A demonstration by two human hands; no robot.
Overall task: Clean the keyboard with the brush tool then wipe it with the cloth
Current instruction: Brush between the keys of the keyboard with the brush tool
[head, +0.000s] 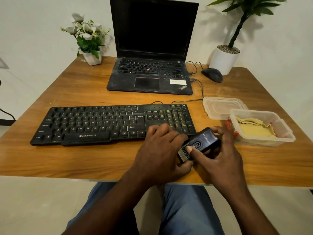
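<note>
Fingers (220,131) of right hand (221,160) curled round black brush tool (203,139), thumb pressed on its slider (bristles out at the near end). Left hand (160,150) bent round that bristle end, thumb beneath, knuckles over near right corner of keyboard (101,122). Brush tool just off that same corner. Right of keyboard, yellow cloth (254,131) lying in open plastic container (286,133), lid (220,106) behind. Beyond keyboard, open laptop (152,48).
</note>
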